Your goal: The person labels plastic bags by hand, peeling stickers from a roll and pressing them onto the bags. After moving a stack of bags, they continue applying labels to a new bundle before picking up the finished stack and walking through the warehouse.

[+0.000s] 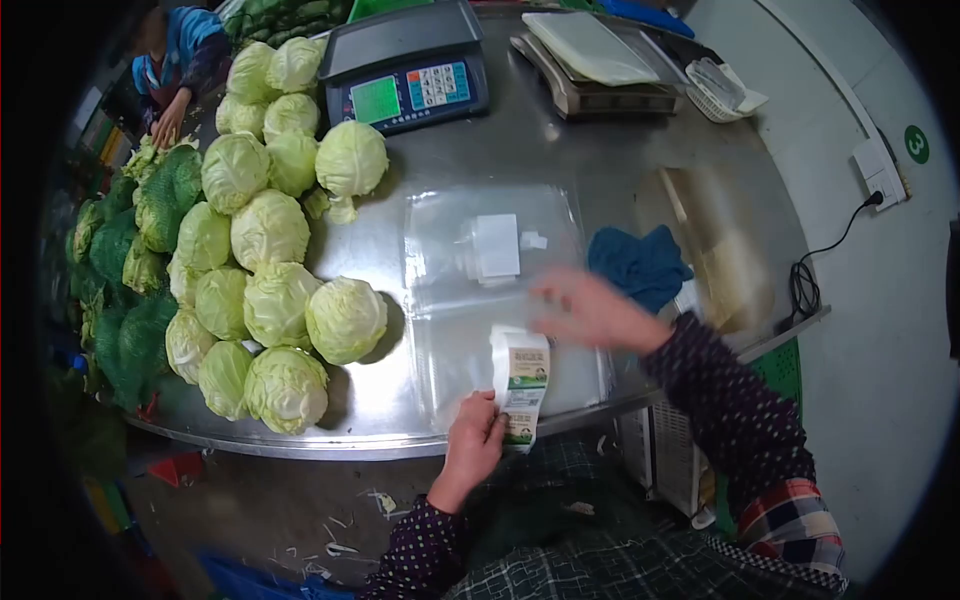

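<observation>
My left hand [473,437] is closed on a strip of printed labels [528,368] at the front edge of the metal table. The strip has a white end at the top and green and beige printing. My right hand [592,312] is over the clear plastic bags, just right of the strip. Motion blurs its fingers, so I cannot make out whether they pinch anything. Flat under both is a stack of clear plastic bags [440,345], with a white paper piece [497,246] on it. A dark teal cloth [640,266] lies beyond my right wrist.
Several pale green cabbages [270,232] are piled on the left, beside green net bags [115,245]. A digital scale [405,75] stands at the back, with another scale [595,98] to its right. Another person's hand [172,118] touches cabbages at far left. A power cord [805,285] hangs on the right.
</observation>
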`<control>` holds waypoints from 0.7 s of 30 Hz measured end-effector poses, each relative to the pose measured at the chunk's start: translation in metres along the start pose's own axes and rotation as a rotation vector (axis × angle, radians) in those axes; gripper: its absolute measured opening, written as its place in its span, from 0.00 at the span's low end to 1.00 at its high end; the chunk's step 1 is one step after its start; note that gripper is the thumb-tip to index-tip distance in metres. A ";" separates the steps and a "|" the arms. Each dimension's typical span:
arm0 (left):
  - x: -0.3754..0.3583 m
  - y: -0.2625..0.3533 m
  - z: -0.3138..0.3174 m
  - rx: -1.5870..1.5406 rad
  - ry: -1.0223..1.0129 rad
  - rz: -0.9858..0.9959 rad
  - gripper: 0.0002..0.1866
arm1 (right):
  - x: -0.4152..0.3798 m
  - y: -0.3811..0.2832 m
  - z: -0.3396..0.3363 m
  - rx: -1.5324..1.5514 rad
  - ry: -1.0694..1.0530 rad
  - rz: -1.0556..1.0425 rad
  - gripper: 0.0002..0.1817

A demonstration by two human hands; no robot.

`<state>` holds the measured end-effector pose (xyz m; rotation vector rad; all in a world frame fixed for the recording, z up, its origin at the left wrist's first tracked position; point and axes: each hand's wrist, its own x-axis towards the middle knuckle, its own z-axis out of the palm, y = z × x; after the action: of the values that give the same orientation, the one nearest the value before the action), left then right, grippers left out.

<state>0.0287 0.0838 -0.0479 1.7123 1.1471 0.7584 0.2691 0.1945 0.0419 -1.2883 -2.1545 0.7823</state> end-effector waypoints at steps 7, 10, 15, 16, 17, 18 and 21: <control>0.001 0.018 -0.009 0.021 0.159 0.034 0.06 | -0.044 -0.016 0.048 0.443 -0.309 0.352 0.11; 0.004 0.025 -0.017 -0.149 0.114 0.067 0.06 | -0.051 -0.036 0.050 0.342 -0.297 0.160 0.11; -0.024 0.033 -0.007 -0.496 0.108 -0.390 0.05 | -0.065 -0.044 0.064 0.055 -0.095 -0.095 0.10; -0.022 0.038 -0.008 -0.499 0.102 -0.390 0.05 | -0.063 -0.045 0.068 0.069 -0.049 -0.137 0.09; -0.018 0.042 -0.010 -0.344 0.200 -0.158 0.06 | -0.059 -0.047 0.067 0.070 -0.047 -0.135 0.09; -0.016 0.045 -0.012 -0.186 0.295 0.072 0.07 | -0.053 -0.051 0.064 0.109 -0.090 -0.110 0.09; -0.016 0.042 -0.024 -0.370 0.113 -0.096 0.09 | -0.047 -0.060 0.059 0.098 -0.149 -0.136 0.10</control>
<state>0.0177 0.0709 0.0004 1.3119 1.0782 0.9520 0.2123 0.1164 0.0359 -1.0513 -2.2623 0.9410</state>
